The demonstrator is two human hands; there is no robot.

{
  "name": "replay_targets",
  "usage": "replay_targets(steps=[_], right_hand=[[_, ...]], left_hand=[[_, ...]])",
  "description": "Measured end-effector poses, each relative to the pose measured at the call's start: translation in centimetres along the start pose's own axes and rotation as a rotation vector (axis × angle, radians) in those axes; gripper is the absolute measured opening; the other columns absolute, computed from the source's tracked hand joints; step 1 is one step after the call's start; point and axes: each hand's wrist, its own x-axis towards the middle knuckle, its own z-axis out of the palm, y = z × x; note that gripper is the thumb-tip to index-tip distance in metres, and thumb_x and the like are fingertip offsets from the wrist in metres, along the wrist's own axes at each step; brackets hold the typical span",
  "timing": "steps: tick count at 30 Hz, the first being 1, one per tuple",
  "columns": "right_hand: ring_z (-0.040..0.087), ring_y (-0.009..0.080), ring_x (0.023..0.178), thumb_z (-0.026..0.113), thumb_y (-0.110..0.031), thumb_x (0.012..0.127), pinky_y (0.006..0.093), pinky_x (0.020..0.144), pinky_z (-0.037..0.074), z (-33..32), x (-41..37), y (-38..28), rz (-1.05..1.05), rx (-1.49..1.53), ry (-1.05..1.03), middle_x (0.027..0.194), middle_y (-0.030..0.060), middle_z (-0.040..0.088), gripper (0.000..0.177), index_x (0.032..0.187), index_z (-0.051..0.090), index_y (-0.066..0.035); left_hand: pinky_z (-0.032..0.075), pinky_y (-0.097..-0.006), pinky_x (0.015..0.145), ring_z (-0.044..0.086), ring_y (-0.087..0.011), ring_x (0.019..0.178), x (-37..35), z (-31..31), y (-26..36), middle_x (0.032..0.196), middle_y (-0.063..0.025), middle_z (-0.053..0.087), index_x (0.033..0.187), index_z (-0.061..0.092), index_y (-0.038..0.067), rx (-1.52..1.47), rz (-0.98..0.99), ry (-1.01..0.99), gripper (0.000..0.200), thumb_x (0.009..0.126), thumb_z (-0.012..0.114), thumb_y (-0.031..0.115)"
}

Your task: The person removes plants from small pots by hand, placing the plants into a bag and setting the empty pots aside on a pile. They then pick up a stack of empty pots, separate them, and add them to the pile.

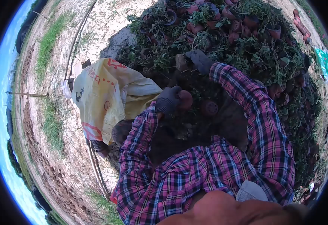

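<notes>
My left hand (167, 100), in a dark knit glove, is closed on the rim of a reddish-brown plastic plant pot (185, 100) in front of my body. My right hand (200, 62), also gloved, reaches farther out, its fingers bent against a brown clump of soil (181, 62) that looks like a root ball. Shade blurs the grip there. Another pot (209, 108) lies with its holed base showing, just right of the held one. Left of my left hand is a pale yellow woven sack (106, 93) with red print, its mouth towards me.
A large heap of potted leafy plants (224, 30) spreads ahead and down the right side. A dark hose (75, 41) runs along the dry ground at left. Stacked pots (301, 25) and a green-and-white bag (322, 63) lie at far right. Grass tufts (53, 37) grow at left.
</notes>
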Motion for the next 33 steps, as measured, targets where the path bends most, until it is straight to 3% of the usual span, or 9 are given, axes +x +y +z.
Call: replay_targets(steps=[1,2,4,7,9,18,22,29,33], right_hand=[[0.057,0.0211,0.092,0.042,-0.016,0.091,0.0369,0.083,0.049,1.3,-0.4,0.4,-0.114,0.13,-0.031,0.101,0.0096,0.056,0.023,0.106,0.05,0.0],[0.051,0.0147,0.069,0.049,-0.019,0.088,0.0277,0.063,0.045,3.8,-5.5,-3.9,-0.134,0.511,-0.136,0.087,0.0053,0.055,0.021,0.102,0.052,-0.004],[0.056,0.0189,0.075,0.054,-0.014,0.081,0.0297,0.065,0.047,1.1,-2.2,-1.4,-0.197,0.296,-0.442,0.083,0.0073,0.055,0.019,0.098,0.054,-0.005],[0.056,0.0277,0.095,0.054,-0.02,0.082,0.0378,0.077,0.047,-4.3,-2.6,3.5,0.234,-0.312,-0.243,0.099,0.015,0.058,0.028,0.103,0.054,-0.002],[0.057,0.0287,0.093,0.059,-0.023,0.079,0.0368,0.077,0.046,-6.1,-7.2,4.5,0.065,-1.114,-0.325,0.095,0.0167,0.06,0.029,0.1,0.057,-0.003],[0.055,0.0299,0.099,0.078,-0.049,0.05,0.0384,0.083,0.043,-6.7,-15.2,15.5,0.287,-1.194,-0.523,0.112,0.0172,0.054,0.123,0.139,-0.001,-0.018],[0.06,0.0314,0.088,0.065,-0.056,0.061,0.041,0.079,0.046,-7.0,-14.2,25.8,0.094,-0.999,-0.249,0.101,0.0165,0.059,0.094,0.135,0.02,-0.019],[0.058,0.0268,0.097,0.057,-0.042,0.074,0.0393,0.083,0.045,-3.7,-14.5,23.9,0.302,-1.148,-0.131,0.105,0.0121,0.06,0.055,0.121,0.046,-0.017],[0.059,0.0256,0.093,0.053,-0.035,0.077,0.0387,0.081,0.045,-5.6,-11.7,18.8,0.22,-1.372,-0.433,0.102,0.011,0.061,0.042,0.114,0.054,-0.014]], left_hand=[[0.049,-0.0355,0.072,0.062,-0.0321,0.082,-0.4,0.2,0.6,0.097,-0.0201,0.06,0.111,0.054,0.007,0.001,-0.032,-0.017,0.05,0.064,0.067,0.02],[0.049,-0.0352,0.071,0.062,-0.0302,0.081,-0.5,0.8,0.2,0.097,-0.0183,0.06,0.111,0.054,0.006,-0.143,-0.041,-0.036,0.053,0.063,0.069,0.021],[0.049,-0.0328,0.072,0.062,-0.0247,0.082,-0.1,3.4,-1.9,0.097,-0.0144,0.059,0.112,0.053,0.007,-0.401,-0.076,-0.085,0.057,0.061,0.072,0.023],[0.048,-0.0333,0.073,0.06,-0.0264,0.084,-0.5,5.3,1.0,0.095,-0.0153,0.058,0.113,0.053,0.01,-0.037,0.003,-0.023,0.054,0.063,0.07,0.023],[0.047,-0.0354,0.073,0.058,-0.0282,0.082,-0.2,7.5,2.8,0.092,-0.0143,0.055,0.113,0.053,0.014,0.008,0.074,0.02,0.052,0.064,0.069,0.024],[0.047,-0.0453,0.074,0.054,-0.0387,0.093,3.1,17.7,7.0,0.109,-0.0205,0.045,0.119,0.041,0.016,0.276,0.121,-0.207,0.051,0.073,0.06,0.025],[0.045,-0.0541,0.074,0.05,-0.0418,0.1,4.0,20.1,6.9,0.12,-0.0189,0.038,0.122,0.033,0.021,0.352,-0.003,-0.266,0.062,0.069,0.063,0.036],[0.043,-0.0579,0.078,0.042,-0.0466,0.106,4.3,23.9,3.1,0.13,-0.0185,0.026,0.132,0.024,0.029,0.284,0.03,-0.183,0.069,0.073,0.059,0.033],[0.043,-0.0542,0.081,0.04,-0.0449,0.11,4.6,17.4,5.8,0.132,-0.0189,0.024,0.134,0.023,0.029,0.159,-0.001,-0.296,0.068,0.075,0.057,0.024]])
